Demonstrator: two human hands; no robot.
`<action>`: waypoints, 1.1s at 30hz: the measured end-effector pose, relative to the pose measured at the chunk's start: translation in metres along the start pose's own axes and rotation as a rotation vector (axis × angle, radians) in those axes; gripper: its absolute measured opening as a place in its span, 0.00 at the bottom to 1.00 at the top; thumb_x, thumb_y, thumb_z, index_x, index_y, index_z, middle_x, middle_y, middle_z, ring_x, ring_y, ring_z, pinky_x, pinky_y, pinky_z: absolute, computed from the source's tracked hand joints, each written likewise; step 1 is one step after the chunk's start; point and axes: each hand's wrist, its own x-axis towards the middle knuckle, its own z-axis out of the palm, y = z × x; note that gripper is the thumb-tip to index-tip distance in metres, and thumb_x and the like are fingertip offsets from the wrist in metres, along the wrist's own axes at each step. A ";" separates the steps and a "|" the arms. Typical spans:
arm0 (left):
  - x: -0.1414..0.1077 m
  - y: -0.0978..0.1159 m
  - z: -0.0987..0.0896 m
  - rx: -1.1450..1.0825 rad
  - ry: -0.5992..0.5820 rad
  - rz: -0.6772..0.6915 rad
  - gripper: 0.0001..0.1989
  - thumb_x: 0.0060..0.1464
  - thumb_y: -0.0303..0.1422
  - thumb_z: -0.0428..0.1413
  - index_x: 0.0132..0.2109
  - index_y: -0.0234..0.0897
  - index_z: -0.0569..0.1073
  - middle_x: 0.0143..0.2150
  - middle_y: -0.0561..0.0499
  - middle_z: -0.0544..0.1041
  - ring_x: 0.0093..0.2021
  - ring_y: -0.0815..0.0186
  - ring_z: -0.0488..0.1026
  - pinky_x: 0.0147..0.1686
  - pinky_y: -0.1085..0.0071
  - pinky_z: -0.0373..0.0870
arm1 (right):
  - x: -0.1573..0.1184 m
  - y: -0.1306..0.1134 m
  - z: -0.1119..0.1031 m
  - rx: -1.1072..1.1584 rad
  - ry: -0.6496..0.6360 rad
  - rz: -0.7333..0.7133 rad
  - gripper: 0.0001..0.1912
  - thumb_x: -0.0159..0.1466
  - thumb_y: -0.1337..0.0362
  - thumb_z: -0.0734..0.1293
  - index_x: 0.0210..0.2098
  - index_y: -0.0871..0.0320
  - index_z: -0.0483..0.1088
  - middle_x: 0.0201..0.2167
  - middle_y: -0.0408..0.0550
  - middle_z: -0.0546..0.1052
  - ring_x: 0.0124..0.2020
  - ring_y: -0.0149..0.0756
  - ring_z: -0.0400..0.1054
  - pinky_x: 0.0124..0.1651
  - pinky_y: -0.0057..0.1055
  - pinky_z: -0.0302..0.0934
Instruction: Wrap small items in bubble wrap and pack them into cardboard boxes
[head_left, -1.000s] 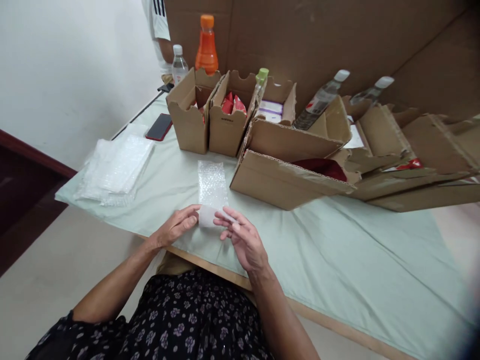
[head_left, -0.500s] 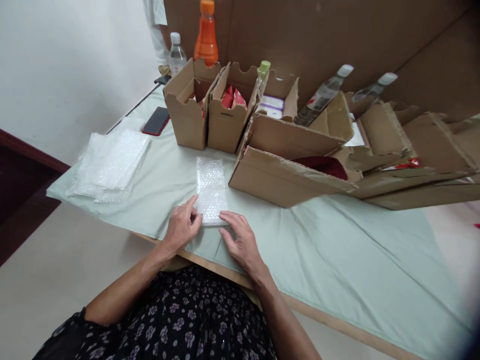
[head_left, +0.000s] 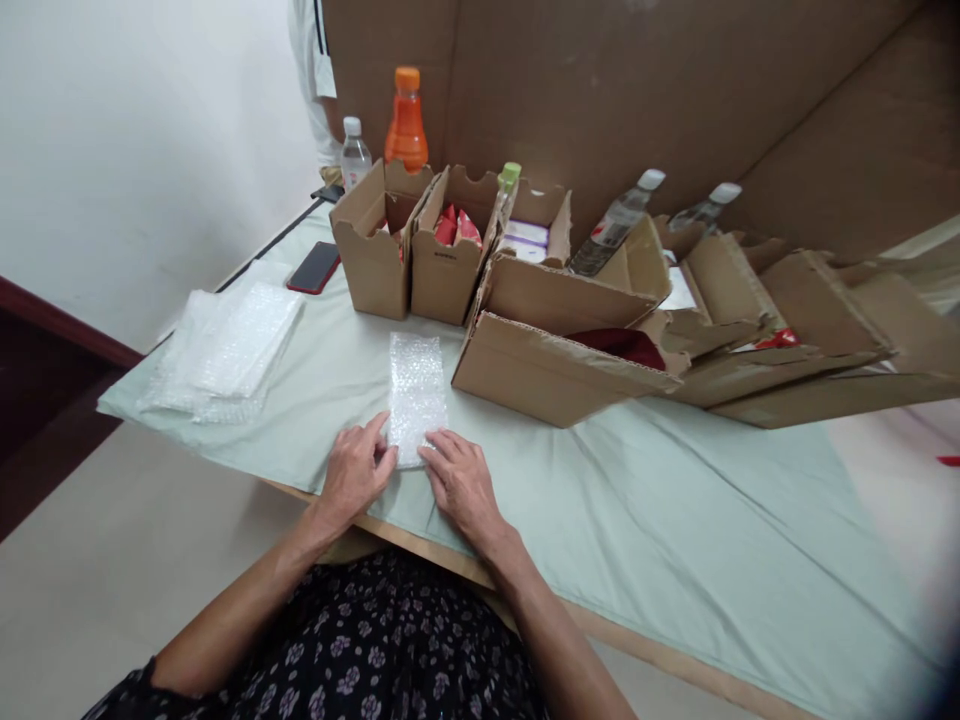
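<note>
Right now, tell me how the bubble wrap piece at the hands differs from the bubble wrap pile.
The bubble wrap piece is narrow with fairly straight edges; the bubble wrap pile is wider, its layers overlapping unevenly. The left hand and right hand are at the piece's near end; neither touches the pile. Both are bubbled plastic on pale green cloth.

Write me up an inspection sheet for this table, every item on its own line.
Surface: green cloth, wrinkled.
Job's things: bubble-wrap piece lying flat; bubble-wrap pile at the left.
Clutter: phone beside the pile; open cardboard boxes with mixed contents; orange bottle behind them.
Hands: left hand and right hand at the piece's near end, fingers loosely bent.
Cables: nothing seen for certain.
Surroundings: white wall left, brown cardboard panel behind, another person's sleeve at the far corner.
</note>
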 end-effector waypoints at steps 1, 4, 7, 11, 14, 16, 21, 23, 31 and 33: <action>0.000 0.000 0.000 -0.006 0.004 0.002 0.22 0.61 0.31 0.55 0.61 0.36 0.69 0.32 0.52 0.77 0.36 0.57 0.75 0.46 0.59 0.70 | 0.000 0.000 0.000 -0.007 0.004 -0.003 0.17 0.69 0.72 0.64 0.54 0.54 0.77 0.60 0.56 0.77 0.64 0.51 0.66 0.59 0.49 0.65; -0.003 0.000 0.001 0.013 0.045 0.033 0.20 0.61 0.32 0.55 0.60 0.36 0.70 0.38 0.48 0.78 0.40 0.56 0.76 0.46 0.58 0.71 | -0.002 0.002 0.002 -0.019 0.017 -0.013 0.17 0.69 0.72 0.65 0.53 0.54 0.77 0.59 0.56 0.77 0.64 0.51 0.67 0.58 0.48 0.65; -0.007 0.002 -0.001 0.040 0.109 0.141 0.20 0.60 0.34 0.57 0.59 0.35 0.71 0.51 0.39 0.76 0.51 0.51 0.74 0.52 0.55 0.71 | -0.002 0.004 0.001 -0.016 0.021 -0.026 0.16 0.68 0.73 0.66 0.52 0.55 0.78 0.58 0.55 0.78 0.63 0.50 0.68 0.57 0.46 0.65; -0.014 0.007 -0.007 0.018 0.037 0.302 0.19 0.58 0.32 0.60 0.56 0.38 0.73 0.57 0.40 0.75 0.57 0.50 0.72 0.57 0.53 0.69 | -0.002 0.004 -0.009 0.002 0.015 -0.033 0.14 0.68 0.73 0.66 0.48 0.55 0.78 0.53 0.53 0.81 0.57 0.48 0.73 0.54 0.44 0.65; -0.020 0.011 -0.007 -0.037 -0.006 0.325 0.14 0.60 0.28 0.58 0.53 0.39 0.76 0.53 0.44 0.78 0.56 0.53 0.73 0.56 0.55 0.69 | -0.002 0.001 -0.018 0.035 -0.015 -0.012 0.11 0.70 0.72 0.65 0.46 0.55 0.78 0.44 0.50 0.84 0.47 0.43 0.76 0.49 0.40 0.64; -0.023 0.011 -0.006 -0.093 0.000 0.314 0.12 0.62 0.27 0.56 0.51 0.39 0.76 0.49 0.45 0.80 0.53 0.56 0.74 0.54 0.57 0.70 | -0.003 -0.001 -0.022 0.061 -0.042 0.004 0.10 0.70 0.70 0.65 0.45 0.55 0.78 0.40 0.47 0.85 0.42 0.41 0.77 0.47 0.38 0.64; -0.020 0.008 -0.006 -0.184 -0.014 0.237 0.09 0.63 0.29 0.55 0.48 0.38 0.79 0.39 0.48 0.82 0.41 0.61 0.77 0.43 0.64 0.73 | -0.001 -0.002 -0.027 0.106 -0.023 0.023 0.08 0.70 0.68 0.66 0.45 0.55 0.77 0.41 0.46 0.85 0.41 0.40 0.77 0.46 0.37 0.65; -0.014 0.007 -0.006 -0.171 -0.018 0.177 0.10 0.63 0.31 0.56 0.48 0.37 0.80 0.36 0.49 0.82 0.37 0.62 0.77 0.40 0.65 0.73 | 0.000 -0.003 -0.031 0.066 0.098 0.026 0.10 0.71 0.67 0.65 0.49 0.57 0.76 0.44 0.51 0.83 0.44 0.42 0.76 0.47 0.38 0.65; 0.011 0.005 0.003 -0.079 -0.026 0.099 0.11 0.62 0.31 0.56 0.50 0.36 0.79 0.38 0.48 0.83 0.35 0.62 0.78 0.41 0.64 0.75 | -0.003 -0.001 -0.028 -0.055 0.083 -0.187 0.15 0.69 0.68 0.66 0.54 0.58 0.73 0.55 0.57 0.78 0.56 0.49 0.69 0.54 0.46 0.62; 0.011 0.007 0.000 -0.071 0.011 0.141 0.13 0.63 0.33 0.56 0.52 0.34 0.78 0.41 0.44 0.82 0.40 0.59 0.79 0.43 0.63 0.76 | 0.000 0.005 -0.023 -0.059 0.038 -0.175 0.15 0.69 0.71 0.65 0.54 0.58 0.73 0.54 0.57 0.79 0.54 0.48 0.70 0.53 0.45 0.63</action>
